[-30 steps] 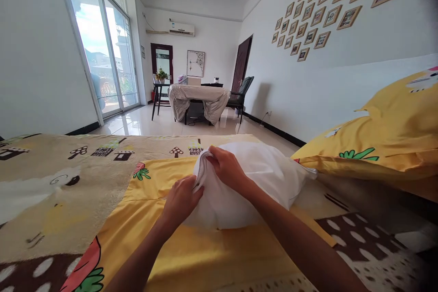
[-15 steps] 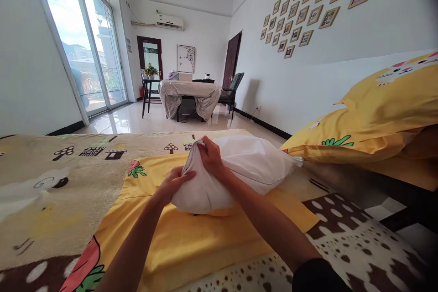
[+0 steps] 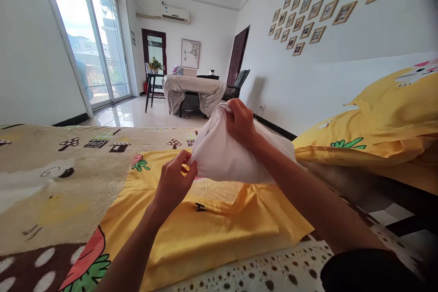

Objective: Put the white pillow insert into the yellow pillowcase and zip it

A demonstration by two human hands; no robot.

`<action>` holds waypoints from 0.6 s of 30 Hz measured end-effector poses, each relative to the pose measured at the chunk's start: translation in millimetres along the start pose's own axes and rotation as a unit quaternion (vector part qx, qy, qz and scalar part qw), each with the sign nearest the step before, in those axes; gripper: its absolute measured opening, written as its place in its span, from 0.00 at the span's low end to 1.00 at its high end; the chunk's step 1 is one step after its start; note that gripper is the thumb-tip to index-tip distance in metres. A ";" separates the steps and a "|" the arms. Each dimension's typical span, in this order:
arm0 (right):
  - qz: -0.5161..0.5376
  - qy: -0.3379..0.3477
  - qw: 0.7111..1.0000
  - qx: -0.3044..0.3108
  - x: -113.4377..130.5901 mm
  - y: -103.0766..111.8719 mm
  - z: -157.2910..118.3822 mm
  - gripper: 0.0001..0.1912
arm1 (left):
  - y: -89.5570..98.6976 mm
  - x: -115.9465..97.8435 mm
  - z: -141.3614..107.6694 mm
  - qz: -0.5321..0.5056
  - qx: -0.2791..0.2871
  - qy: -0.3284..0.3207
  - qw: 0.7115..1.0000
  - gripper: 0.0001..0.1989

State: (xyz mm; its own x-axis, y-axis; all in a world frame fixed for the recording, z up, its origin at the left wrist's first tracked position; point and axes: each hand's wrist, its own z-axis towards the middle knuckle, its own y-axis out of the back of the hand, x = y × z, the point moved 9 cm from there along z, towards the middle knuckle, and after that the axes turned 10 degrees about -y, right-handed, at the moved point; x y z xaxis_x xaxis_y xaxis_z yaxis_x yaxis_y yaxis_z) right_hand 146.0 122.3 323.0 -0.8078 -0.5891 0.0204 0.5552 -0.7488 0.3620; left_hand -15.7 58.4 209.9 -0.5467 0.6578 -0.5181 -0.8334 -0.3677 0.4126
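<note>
A white pillow (image 3: 236,155) is lifted off the bed, tilted, its upper corner bunched. My right hand (image 3: 241,121) is closed around that upper corner. My left hand (image 3: 174,175) pinches the pillow's near left edge between thumb and fingers. Beneath it lies a yellow pillowcase (image 3: 212,237), flat on the bed, with a carrot print at its left side. Its opening (image 3: 219,191) shows as a lifted fold just under the pillow. The pillow's far right end is partly hidden behind my right forearm.
A patterned blanket (image 3: 37,164) covers the bed on the left and front. Yellow printed bedding (image 3: 386,114) is piled at the right. Past the bed's far edge stand a covered table (image 3: 195,84), a black chair (image 3: 237,86) and a stool (image 3: 153,84) with a plant.
Both hands keep hold of the pillow. My right hand has raised its corner up and to the right, and the pillow has come off the pillowcase, uncovering the opening.
</note>
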 end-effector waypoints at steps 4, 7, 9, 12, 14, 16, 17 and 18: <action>-0.005 0.019 1.000 -0.016 8.8 11.6 1.7 0.07 | 24.2 -46.9 -5.9 0.085 -0.103 -0.185 0.974 0.06; -0.014 0.036 0.999 -0.001 15.3 9.4 -2.9 0.07 | 20.2 -64.2 -8.4 0.002 -0.034 -0.249 0.968 0.07; -0.022 0.050 0.998 0.012 18.5 5.7 -7.0 0.07 | 15.9 -65.8 -8.9 -0.060 0.020 -0.247 0.967 0.07; -0.029 0.069 0.997 0.028 21.6 1.4 -13.1 0.07 | 20.7 -62.7 -9.5 -0.029 0.018 -0.242 0.970 0.06; -0.032 0.075 0.996 0.037 22.8 -0.5 -16.5 0.07 | 26.8 -62.4 -10.7 0.030 -0.009 -0.249 0.968 0.06; -0.040 0.075 0.995 0.048 23.6 -2.6 -19.2 0.07 | 27.7 -62.5 -11.7 0.053 -0.009 -0.249 0.967 0.07; -0.043 0.076 0.995 0.051 24.4 -3.4 -20.3 0.06 | 25.6 -61.2 -11.5 0.050 0.004 -0.239 0.970 0.07; -0.044 0.079 0.995 0.052 25.7 -3.9 -21.5 0.06 | 22.3 -58.8 -11.1 0.042 0.023 -0.223 0.974 0.08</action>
State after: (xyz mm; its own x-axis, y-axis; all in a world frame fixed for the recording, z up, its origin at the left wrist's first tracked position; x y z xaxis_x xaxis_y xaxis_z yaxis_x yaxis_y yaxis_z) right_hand 127.3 103.6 302.1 -0.8067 -0.5689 -0.1602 0.4531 -0.7693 0.4505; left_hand -3.0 4.3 241.2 -0.5150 0.8503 -0.1081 -0.7770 -0.4099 0.4778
